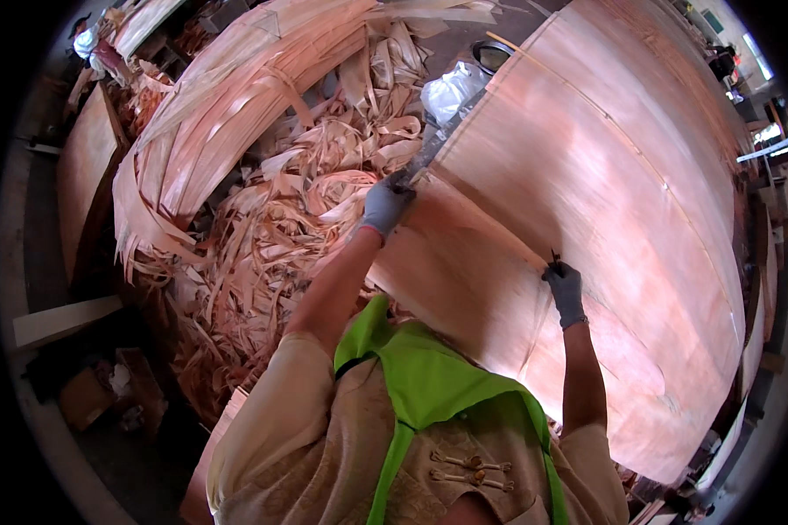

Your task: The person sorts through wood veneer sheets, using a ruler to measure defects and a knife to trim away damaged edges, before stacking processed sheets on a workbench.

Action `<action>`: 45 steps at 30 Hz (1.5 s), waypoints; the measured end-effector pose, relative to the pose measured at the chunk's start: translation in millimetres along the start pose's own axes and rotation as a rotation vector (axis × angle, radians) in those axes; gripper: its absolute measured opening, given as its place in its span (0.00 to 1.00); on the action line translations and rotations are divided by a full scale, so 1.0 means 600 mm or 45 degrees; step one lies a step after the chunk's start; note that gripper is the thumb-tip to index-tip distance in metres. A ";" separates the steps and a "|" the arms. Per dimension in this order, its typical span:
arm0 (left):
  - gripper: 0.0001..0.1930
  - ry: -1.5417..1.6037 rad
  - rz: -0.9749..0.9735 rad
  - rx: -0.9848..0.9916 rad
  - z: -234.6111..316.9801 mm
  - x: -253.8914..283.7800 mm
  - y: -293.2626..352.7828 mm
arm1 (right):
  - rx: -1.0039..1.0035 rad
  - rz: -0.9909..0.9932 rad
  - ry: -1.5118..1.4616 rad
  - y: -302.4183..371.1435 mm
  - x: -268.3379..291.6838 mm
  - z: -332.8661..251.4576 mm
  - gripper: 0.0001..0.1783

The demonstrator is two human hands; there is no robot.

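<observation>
A large stack of pinkish wood veneer sheets (639, 236) spreads out in front of me and to my right. My left hand (387, 207), in a grey glove, is closed at the stack's left side, on the end of a veneer sheet's raised edge (481, 214). That edge runs slantwise across the stack toward my right hand (565, 293). Also in a grey glove, my right hand is closed around a small dark pointed tool (554, 256), its tip by the raised edge. The tool's grip is hidden in the fingers. A thin long stick (635, 149) lies across the stack's far part.
Curled veneer scraps (298, 201) heap up on the left, beside a bundle of long veneer strips (236, 96). A white plastic bag (453, 91) and a dark round container (492, 57) sit past the stack's left edge. Another person (101, 48) stands far left.
</observation>
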State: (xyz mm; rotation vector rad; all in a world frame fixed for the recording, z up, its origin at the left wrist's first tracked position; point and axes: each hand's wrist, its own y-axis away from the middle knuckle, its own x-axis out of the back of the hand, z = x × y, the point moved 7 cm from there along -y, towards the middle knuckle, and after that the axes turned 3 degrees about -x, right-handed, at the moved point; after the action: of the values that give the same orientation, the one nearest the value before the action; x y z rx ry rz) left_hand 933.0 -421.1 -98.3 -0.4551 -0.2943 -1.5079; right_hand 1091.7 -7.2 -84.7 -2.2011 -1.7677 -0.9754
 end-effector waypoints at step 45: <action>0.17 -0.875 0.052 -0.537 0.070 -0.056 0.045 | 0.536 -0.485 0.732 -0.096 -0.324 -0.247 0.08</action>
State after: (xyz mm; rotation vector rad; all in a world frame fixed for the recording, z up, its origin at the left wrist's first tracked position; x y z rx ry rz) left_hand 961.7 -372.1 -79.5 -1.3135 -0.4958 -1.3313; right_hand 963.5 -223.1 -96.2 -1.2032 -1.8964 -1.0436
